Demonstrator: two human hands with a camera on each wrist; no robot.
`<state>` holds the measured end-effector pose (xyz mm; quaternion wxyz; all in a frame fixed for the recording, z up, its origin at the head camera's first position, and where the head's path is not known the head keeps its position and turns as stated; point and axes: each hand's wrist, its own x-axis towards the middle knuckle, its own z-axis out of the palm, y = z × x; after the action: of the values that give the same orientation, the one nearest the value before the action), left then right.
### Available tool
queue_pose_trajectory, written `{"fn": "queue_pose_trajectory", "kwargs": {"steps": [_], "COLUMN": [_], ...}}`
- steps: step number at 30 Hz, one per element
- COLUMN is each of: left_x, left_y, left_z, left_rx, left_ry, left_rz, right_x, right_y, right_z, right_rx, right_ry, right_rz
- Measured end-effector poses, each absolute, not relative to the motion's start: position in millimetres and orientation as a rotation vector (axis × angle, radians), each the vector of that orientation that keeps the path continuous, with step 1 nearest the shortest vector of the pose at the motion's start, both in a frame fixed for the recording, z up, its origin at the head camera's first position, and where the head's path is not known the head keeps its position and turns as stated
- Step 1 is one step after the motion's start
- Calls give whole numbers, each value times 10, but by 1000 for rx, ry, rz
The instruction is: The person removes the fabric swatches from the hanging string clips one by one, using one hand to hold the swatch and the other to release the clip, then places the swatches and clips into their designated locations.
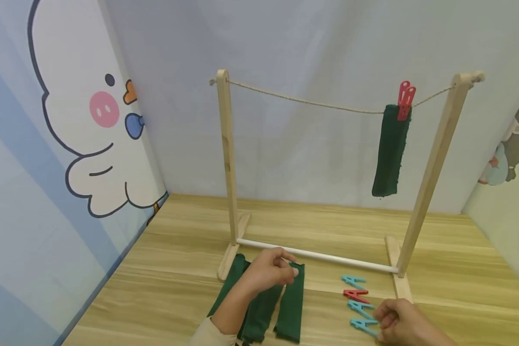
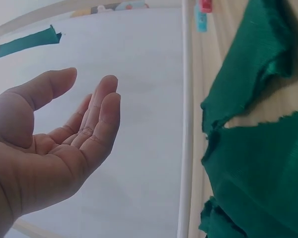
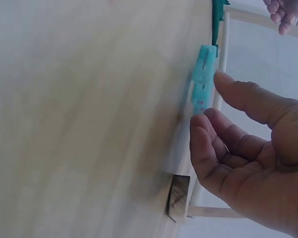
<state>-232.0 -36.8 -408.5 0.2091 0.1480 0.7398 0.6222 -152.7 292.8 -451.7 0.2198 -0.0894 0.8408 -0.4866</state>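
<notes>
My left hand (image 1: 270, 271) hovers over the green cloth strips (image 1: 290, 307) on the table, its fingers loosely bent and holding nothing. In the left wrist view the palm faces up beside the strips. Low at the right, my right hand (image 1: 400, 322) is beside a blue clothespin (image 1: 364, 326), thumb and fingertips apart. The right wrist view shows blue clothespins (image 3: 203, 74) just beyond the fingertips. Another blue clothespin (image 1: 360, 307), a red clothespin (image 1: 355, 295) and a farther blue clothespin (image 1: 353, 279) continue the row. One green strip (image 1: 389, 154) hangs from the line under red clothespins (image 1: 405, 102).
A wooden stand with a left post (image 1: 228, 158) and a right post (image 1: 432, 173) carries a sagging rope (image 1: 302, 101). A white rod (image 1: 320, 254) joins its feet low down. Behind it is a pale backdrop (image 1: 307, 154); the table (image 1: 155, 278) has a wood-grain top.
</notes>
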Motion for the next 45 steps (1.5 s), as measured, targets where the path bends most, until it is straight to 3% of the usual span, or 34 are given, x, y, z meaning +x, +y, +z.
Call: {"fn": "queue_pose_trajectory", "kwargs": {"steps": [7,15,45], "left_x": [-2356,-2363,-2535], "left_y": [-280,-118,647], "left_z": [-3918,-3791,-3482], "left_rx": [481,597,443], "left_ry": [2059,2148,2184], "left_rz": [1792,1874,2064], "right_x": [-1627,-1714,-1889], "right_y": [3029,3045,3116], "right_z": [-4359,-4115,-3164], "right_rx": [-426,-445,-517], "right_ry": [2480,2454,2877], "right_rz": [-1278,-1347,-1318]}}
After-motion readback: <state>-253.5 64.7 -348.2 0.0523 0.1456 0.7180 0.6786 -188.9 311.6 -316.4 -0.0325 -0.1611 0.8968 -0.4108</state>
